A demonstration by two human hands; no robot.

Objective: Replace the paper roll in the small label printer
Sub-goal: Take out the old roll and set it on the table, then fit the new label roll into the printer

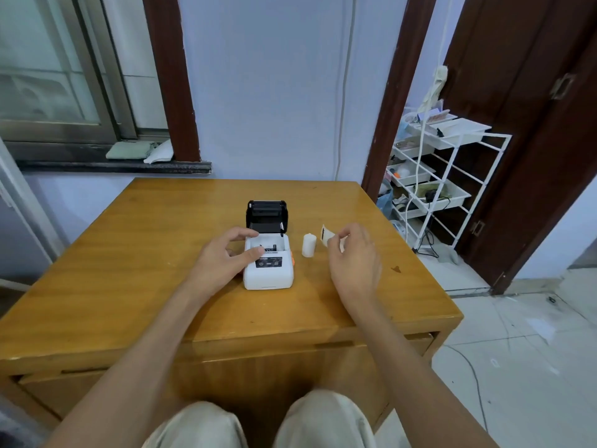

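Observation:
A small white label printer (269, 274) sits mid-table with its black lid (267, 214) flipped up and back, so the paper bay shows. My left hand (226, 255) rests on the printer's left side, thumb on its top and fingers curled over the bay's rim. Just right of the printer a white paper roll (308, 245) stands upright on the table. Further right, my right hand (353, 253) hovers above the table and pinches a small piece of paper (326, 235) with a dark mark between its fingertips.
The wooden table (145, 270) has drawer fronts along its near edge. A white wire rack (436, 185) with trays of small items and cables stands right of the table beside a dark door. My knees show below the table's front edge.

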